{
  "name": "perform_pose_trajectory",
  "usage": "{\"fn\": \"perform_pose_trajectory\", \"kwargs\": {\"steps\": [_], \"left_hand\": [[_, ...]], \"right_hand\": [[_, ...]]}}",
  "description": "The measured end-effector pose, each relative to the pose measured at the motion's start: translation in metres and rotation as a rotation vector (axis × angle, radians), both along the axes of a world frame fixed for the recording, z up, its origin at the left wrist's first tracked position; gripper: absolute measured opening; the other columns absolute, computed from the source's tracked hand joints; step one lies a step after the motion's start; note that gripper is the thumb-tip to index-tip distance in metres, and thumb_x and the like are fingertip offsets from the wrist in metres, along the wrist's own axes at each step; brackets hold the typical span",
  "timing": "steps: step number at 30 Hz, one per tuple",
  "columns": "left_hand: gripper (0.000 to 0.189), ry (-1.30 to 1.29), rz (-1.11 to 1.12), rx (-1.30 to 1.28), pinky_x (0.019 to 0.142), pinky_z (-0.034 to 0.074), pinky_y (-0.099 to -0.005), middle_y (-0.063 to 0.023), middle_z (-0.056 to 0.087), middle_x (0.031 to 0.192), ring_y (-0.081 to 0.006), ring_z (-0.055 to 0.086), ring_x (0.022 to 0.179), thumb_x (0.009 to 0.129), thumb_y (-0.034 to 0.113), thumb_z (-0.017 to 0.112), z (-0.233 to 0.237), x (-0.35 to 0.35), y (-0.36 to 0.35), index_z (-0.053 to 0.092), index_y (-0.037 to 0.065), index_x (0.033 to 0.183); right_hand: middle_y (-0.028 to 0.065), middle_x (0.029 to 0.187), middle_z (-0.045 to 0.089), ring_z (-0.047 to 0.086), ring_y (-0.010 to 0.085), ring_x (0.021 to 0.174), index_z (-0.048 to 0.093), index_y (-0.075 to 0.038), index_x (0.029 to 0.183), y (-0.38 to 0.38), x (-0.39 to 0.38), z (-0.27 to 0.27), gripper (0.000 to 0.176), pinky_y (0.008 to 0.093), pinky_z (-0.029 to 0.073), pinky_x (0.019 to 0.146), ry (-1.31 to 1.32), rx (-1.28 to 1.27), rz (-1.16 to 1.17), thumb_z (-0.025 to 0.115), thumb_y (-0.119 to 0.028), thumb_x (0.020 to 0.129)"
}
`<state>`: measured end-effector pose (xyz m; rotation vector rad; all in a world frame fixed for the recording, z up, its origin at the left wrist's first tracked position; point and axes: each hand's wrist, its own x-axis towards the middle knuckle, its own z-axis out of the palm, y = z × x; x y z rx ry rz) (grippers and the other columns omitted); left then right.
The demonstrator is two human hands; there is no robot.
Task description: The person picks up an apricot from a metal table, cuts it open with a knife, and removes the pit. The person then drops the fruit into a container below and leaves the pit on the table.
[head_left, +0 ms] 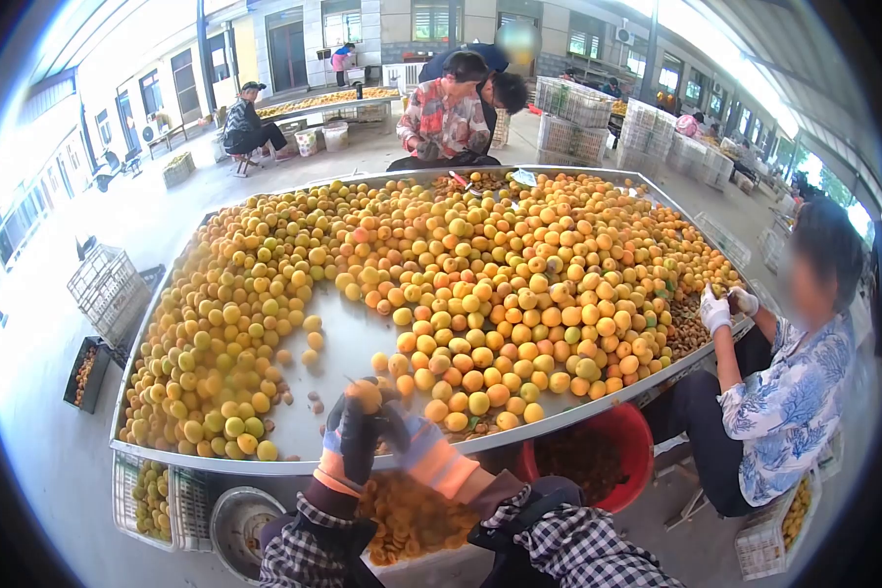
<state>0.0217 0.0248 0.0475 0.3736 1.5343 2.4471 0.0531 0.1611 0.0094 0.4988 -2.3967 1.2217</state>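
Note:
In dark gloves with striped cuffs, both hands meet over the near edge of the metal table (pixel 348 328). My left hand (pixel 351 431) is closed on a yellow-orange apricot (pixel 365 396) at its fingertips. My right hand (pixel 398 431) is closed right beside it; its fingers are bunched, and what they grip is hidden. Heaps of whole apricots (pixel 519 284) cover much of the table, with a few brown pits (pixel 316 403) lying near the hands. Below my hands, split apricot pieces (pixel 416 514) fill a container.
A red tub (pixel 639 456) and a metal basin (pixel 243 529) stand under the table's near edge. At right, a person in white gloves (pixel 717 309) works at the table; others sit at the far side. White crates (pixel 108 287) stand at left.

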Motion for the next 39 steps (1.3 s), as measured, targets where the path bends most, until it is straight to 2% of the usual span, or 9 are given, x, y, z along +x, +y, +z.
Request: {"fn": "perform_pose_trajectory", "kwargs": {"steps": [8,12,15,20,25,28,31,35,39], "left_hand": [[0.057,0.296,-0.110,-0.245,0.089,0.049,-0.0303,-0.0100,0.065,0.105,-0.0175,0.061,0.097,0.081,0.025,0.073,0.006,-0.027,-0.028,0.050,-0.004,0.125],[0.047,0.189,0.098,-0.096,0.087,0.049,-0.0300,-0.0094,0.064,0.107,-0.0184,0.062,0.097,0.086,0.025,0.067,0.004,0.000,-0.004,0.053,-0.002,0.122],[0.046,-0.215,-0.068,0.187,0.086,0.048,-0.0301,-0.0089,0.063,0.110,-0.0184,0.061,0.098,0.092,0.034,0.060,-0.001,0.009,0.006,0.054,-0.001,0.122],[0.048,0.153,-0.086,-0.199,0.089,0.047,-0.0305,-0.0064,0.064,0.110,-0.0142,0.059,0.103,0.090,0.031,0.063,-0.002,-0.015,-0.011,0.053,-0.001,0.125],[0.042,0.205,-0.045,-0.198,0.087,0.048,-0.0298,-0.0062,0.064,0.109,-0.0130,0.059,0.099,0.089,0.023,0.065,-0.004,-0.017,-0.015,0.056,-0.002,0.121],[0.041,-0.087,0.023,0.091,0.082,0.048,-0.0298,-0.0058,0.065,0.101,-0.0144,0.060,0.091,0.093,0.033,0.058,-0.012,-0.001,0.002,0.058,0.000,0.118],[0.043,-0.316,-0.385,0.362,0.073,0.050,-0.0302,-0.0085,0.066,0.097,-0.0161,0.062,0.082,0.097,0.041,0.050,-0.022,-0.007,-0.001,0.060,0.002,0.112],[0.047,0.113,-0.058,-0.192,0.074,0.050,-0.0287,-0.0078,0.066,0.094,-0.0161,0.063,0.081,0.092,0.039,0.059,-0.006,-0.012,0.002,0.057,-0.001,0.117],[0.045,0.192,0.041,-0.248,0.076,0.048,-0.0272,-0.0064,0.064,0.092,-0.0144,0.061,0.081,0.089,0.033,0.064,-0.013,-0.015,0.003,0.057,-0.003,0.115]], "right_hand": [[0.0214,0.090,0.061,0.061,0.0389,0.082,0.053,-0.003,0.115,0.008,0.007,-0.002,0.030,0.0441,0.049,0.071,0.153,0.184,-0.012,0.056,-0.013,0.087],[0.0187,0.098,0.061,0.062,0.0359,0.085,0.051,0.000,0.118,0.003,0.007,-0.010,0.033,0.0446,0.050,0.065,0.137,0.113,-0.015,0.056,-0.008,0.086],[0.0187,0.092,0.061,0.061,0.0367,0.084,0.053,-0.002,0.111,-0.008,0.000,-0.007,0.025,0.0435,0.049,0.068,-0.073,-0.089,-0.061,0.056,-0.009,0.086],[0.0188,0.089,0.062,0.061,0.0381,0.083,0.054,-0.002,0.109,0.004,0.003,0.004,0.024,0.0429,0.049,0.068,-0.010,0.049,-0.083,0.056,-0.009,0.086],[0.0204,0.089,0.062,0.061,0.0406,0.082,0.053,-0.002,0.111,0.003,0.008,0.010,0.027,0.0452,0.049,0.067,-0.036,-0.058,-0.042,0.059,-0.012,0.086],[0.0195,0.091,0.063,0.061,0.0395,0.084,0.054,-0.003,0.111,-0.010,0.000,0.006,0.027,0.0444,0.050,0.069,-0.031,-0.220,-0.041,0.058,-0.012,0.087],[0.0182,0.092,0.063,0.063,0.0358,0.083,0.056,-0.005,0.109,-0.010,-0.008,-0.036,0.025,0.0428,0.051,0.070,0.031,-0.033,-0.074,0.058,-0.012,0.085],[0.0198,0.096,0.064,0.063,0.0362,0.091,0.055,-0.002,0.115,-0.002,-0.004,-0.022,0.032,0.0436,0.050,0.076,-0.029,0.024,-0.133,0.056,-0.018,0.087],[0.0218,0.102,0.060,0.059,0.0404,0.091,0.050,-0.004,0.119,-0.005,-0.003,-0.017,0.036,0.0444,0.049,0.079,-0.180,-0.068,-0.086,0.058,-0.016,0.085]]}}
